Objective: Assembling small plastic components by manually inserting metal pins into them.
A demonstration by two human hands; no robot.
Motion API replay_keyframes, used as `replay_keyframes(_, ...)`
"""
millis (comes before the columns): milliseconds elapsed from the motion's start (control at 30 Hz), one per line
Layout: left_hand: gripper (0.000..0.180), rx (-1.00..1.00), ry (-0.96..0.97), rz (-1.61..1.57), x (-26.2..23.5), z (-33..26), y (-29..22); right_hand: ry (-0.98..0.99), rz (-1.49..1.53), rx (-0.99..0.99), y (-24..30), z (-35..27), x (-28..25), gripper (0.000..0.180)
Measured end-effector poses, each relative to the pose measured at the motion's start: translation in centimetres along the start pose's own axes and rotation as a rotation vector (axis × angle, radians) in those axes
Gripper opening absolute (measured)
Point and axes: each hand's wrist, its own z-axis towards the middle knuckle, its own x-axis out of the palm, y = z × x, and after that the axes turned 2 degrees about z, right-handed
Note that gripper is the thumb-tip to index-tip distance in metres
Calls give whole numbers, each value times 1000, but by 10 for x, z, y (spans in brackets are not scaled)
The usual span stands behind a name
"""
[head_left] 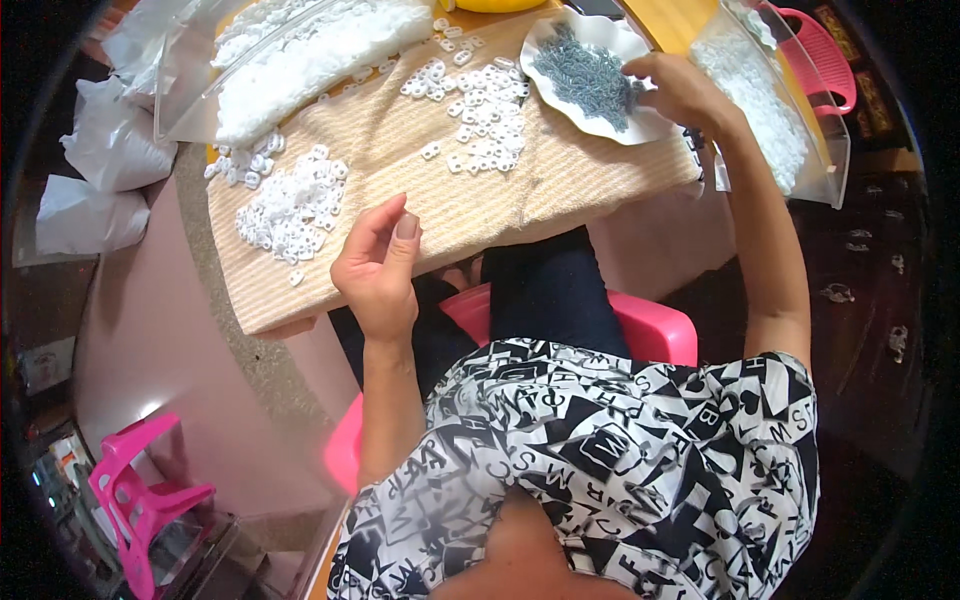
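Left hand (378, 262) half-curled, empty; right hand (680, 92) picks among grey springs (585, 75), lying every direction.

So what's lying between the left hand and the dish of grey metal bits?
In the head view, a scatter of small white plastic pieces on the beige mat lies between the left hand and the dish.

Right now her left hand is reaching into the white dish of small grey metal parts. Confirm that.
Not quite: the head view shows the right hand reaching into the white dish of small grey metal parts. The left hand is raised over the table edge.
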Motion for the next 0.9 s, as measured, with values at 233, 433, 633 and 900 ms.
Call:
replay_keyframes(233,21,112,-33,388,3,28,-13,-128,-28,53,12,-14,19,28)
replay_keyframes(433,13,332,200,784,29,77,-16,-375,178,42,7,-9,31,20)
replay_keyframes(633,12,503,331,1034,49,124,8,-372,244,150,13,-11,26,21)
replay_keyframes(900,10,580,407,1136,57,128,20,-407,301,118,10,-19,24,15)
